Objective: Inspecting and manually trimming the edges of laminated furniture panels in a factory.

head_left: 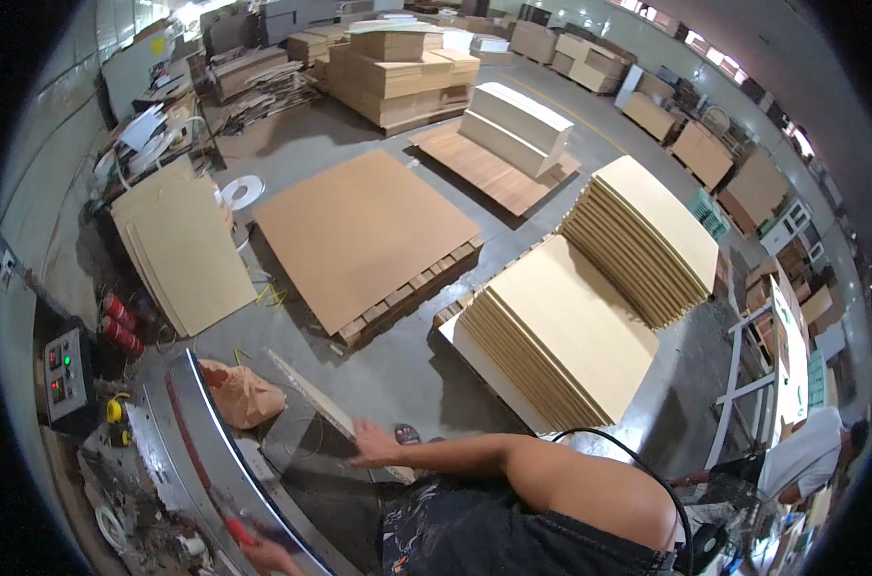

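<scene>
My right hand (373,444) is closed on the upper edge of a narrow-looking light board (311,392), seen almost edge-on and tilted beside a metal machine (203,413). At the bottom of the view, my left hand (271,557) is over the machine's metal bed, its fingers closed on a small bright red object (237,531) whose kind I cannot make out. Along that bed runs a dull red strip (188,420). A crumpled brown paper bag (244,394) lies between the machine and the board.
A control box (68,376) with lit buttons and red cylinders (121,324) stand left. Ahead are a brown sheet on a pallet (369,240), leaning tan panels (181,254) and stacked cream boards (561,336). A co-worker (805,456) is at the right; a black cable (637,451) passes my shoulder.
</scene>
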The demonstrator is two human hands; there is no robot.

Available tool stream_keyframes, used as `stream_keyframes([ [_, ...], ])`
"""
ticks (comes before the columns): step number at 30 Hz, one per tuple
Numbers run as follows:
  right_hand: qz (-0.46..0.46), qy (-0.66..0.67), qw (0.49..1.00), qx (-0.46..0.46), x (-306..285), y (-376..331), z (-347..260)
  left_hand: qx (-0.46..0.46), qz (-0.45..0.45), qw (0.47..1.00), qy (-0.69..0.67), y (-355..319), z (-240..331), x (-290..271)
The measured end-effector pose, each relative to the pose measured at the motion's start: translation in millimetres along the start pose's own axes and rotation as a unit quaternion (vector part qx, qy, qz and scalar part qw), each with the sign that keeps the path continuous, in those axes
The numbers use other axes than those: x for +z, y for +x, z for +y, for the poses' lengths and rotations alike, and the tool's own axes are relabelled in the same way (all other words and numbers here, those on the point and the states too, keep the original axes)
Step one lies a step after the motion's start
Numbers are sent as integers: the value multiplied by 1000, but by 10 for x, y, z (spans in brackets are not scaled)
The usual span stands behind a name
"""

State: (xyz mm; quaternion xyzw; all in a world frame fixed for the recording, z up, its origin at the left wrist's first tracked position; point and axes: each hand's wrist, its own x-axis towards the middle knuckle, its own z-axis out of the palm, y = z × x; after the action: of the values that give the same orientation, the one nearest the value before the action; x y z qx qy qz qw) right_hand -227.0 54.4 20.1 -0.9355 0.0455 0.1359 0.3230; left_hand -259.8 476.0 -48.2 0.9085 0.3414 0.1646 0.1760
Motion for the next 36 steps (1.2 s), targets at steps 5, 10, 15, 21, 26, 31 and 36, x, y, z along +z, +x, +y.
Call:
stream_keyframes([
  [5,-216,61,974,35,708,-413,731,-104,-14,994,23,-130,1,-418],
  [10,-163,39,979,113,458,-428,682,-105,13,994,32,-319,42,-216],
  [15,-143,100,977,124,428,-539,323,34,84,995,41,-705,-197,662],
  [21,-117,100,974,168,368,-749,355,81,-544,816,-179,-2320,1238,145],
  [26,-143,61,978,136,414,-628,502,54,-702,664,-251,-2790,1475,9],
  [31,-140,17,987,71,161,-112,136,155,-577,754,-272,-3449,1116,694],
  [36,-112,68,989,62,-286,738,8,160,-223,948,-160,-2843,2336,372],
])
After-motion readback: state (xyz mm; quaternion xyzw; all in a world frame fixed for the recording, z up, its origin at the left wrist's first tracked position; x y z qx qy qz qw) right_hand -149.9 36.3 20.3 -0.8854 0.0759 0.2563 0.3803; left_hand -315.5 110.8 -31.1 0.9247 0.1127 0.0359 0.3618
